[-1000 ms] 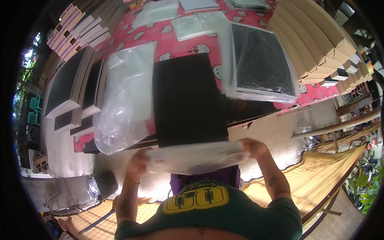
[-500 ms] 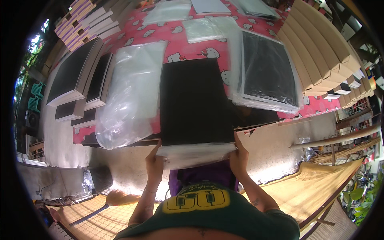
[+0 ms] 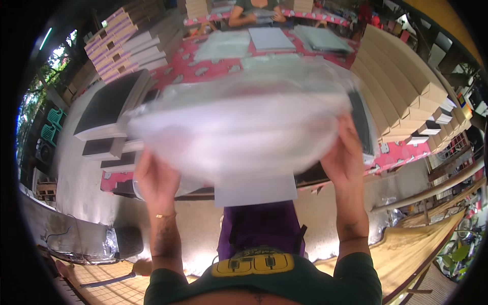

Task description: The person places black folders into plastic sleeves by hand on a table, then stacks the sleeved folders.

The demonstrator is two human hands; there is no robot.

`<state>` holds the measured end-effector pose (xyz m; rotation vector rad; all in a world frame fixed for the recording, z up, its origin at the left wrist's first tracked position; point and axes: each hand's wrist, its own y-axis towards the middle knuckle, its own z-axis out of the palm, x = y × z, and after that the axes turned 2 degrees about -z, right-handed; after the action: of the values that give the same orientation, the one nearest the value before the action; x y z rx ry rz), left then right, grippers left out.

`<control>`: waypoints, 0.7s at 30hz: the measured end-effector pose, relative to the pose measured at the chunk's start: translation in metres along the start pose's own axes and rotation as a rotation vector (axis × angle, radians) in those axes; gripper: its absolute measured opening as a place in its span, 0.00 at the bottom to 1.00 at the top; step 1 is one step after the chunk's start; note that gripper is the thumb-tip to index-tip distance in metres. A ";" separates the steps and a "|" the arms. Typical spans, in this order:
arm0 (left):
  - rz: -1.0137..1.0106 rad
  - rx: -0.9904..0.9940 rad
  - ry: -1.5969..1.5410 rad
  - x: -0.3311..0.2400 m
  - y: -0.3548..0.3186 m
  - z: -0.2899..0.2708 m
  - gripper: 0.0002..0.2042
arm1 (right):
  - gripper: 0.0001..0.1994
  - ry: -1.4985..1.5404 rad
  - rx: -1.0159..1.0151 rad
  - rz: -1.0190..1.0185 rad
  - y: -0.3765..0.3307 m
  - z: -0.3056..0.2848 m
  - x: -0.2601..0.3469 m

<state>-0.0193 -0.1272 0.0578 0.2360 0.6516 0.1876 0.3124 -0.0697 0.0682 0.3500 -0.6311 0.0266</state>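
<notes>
Both hands are raised over the table's near edge with a translucent plastic bag (image 3: 244, 129) stretched wide between them, smeared by motion. My left hand (image 3: 156, 175) is closed on its left side, the fingertips partly hidden behind the plastic. On the opposite side my right hand (image 3: 344, 155) grips the bag with the fingers curled in. A pale grey flat sheet (image 3: 255, 190) shows below the bag, jutting over the table edge. I cannot tell whether it lies inside the bag. At the right, a black-faced stack in plastic (image 3: 362, 114) is mostly covered by the bag.
Thick black-covered books (image 3: 109, 104) and white-and-purple stacks (image 3: 114, 46) stand at the left. Brown cardboard boxes (image 3: 396, 86) line the right. Clear plastic sleeves (image 3: 223, 46) and a pale sheet (image 3: 271, 39) lie at the back of the pink table cover, where another person's arms (image 3: 244, 19) show.
Both hands have risen and spread apart, bringing the plastic up between them. The black panel in front of me is no longer visible; a pale sheet shows there. My view has tilted up.
</notes>
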 end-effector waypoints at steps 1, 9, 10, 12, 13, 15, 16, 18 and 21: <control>-0.021 -0.077 -0.045 0.004 0.017 -0.002 0.15 | 0.18 0.043 0.005 0.001 0.019 -0.011 -0.009; -0.271 -0.378 0.281 0.102 0.013 -0.128 0.08 | 0.09 0.103 -0.276 0.383 -0.005 -0.151 -0.134; -0.292 -0.322 0.489 0.094 0.005 -0.131 0.09 | 0.10 0.092 -0.322 0.405 -0.016 -0.152 -0.135; -0.070 -0.285 0.955 0.094 0.012 -0.128 0.11 | 0.13 0.015 -0.323 0.408 -0.012 -0.154 -0.132; -0.068 -0.262 0.875 0.092 0.015 -0.119 0.11 | 0.14 -0.019 -0.316 0.407 -0.010 -0.146 -0.131; -0.054 -0.209 0.710 0.085 0.031 -0.092 0.12 | 0.15 -0.093 -0.295 0.393 -0.001 -0.120 -0.124; -0.031 -0.203 0.648 0.087 0.038 -0.074 0.11 | 0.16 -0.115 -0.291 0.307 0.004 -0.130 -0.119; 0.029 -0.198 0.517 0.091 0.053 -0.046 0.10 | 0.16 -0.042 -0.284 0.150 0.009 -0.147 -0.092; -0.062 -0.216 0.434 0.101 0.079 -0.033 0.10 | 0.18 0.033 -0.449 -0.026 0.001 -0.163 -0.059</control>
<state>0.0313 -0.0212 -0.0035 -0.0366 1.0598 0.2509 0.3582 -0.0106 -0.0883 -0.0765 -0.5814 -0.1329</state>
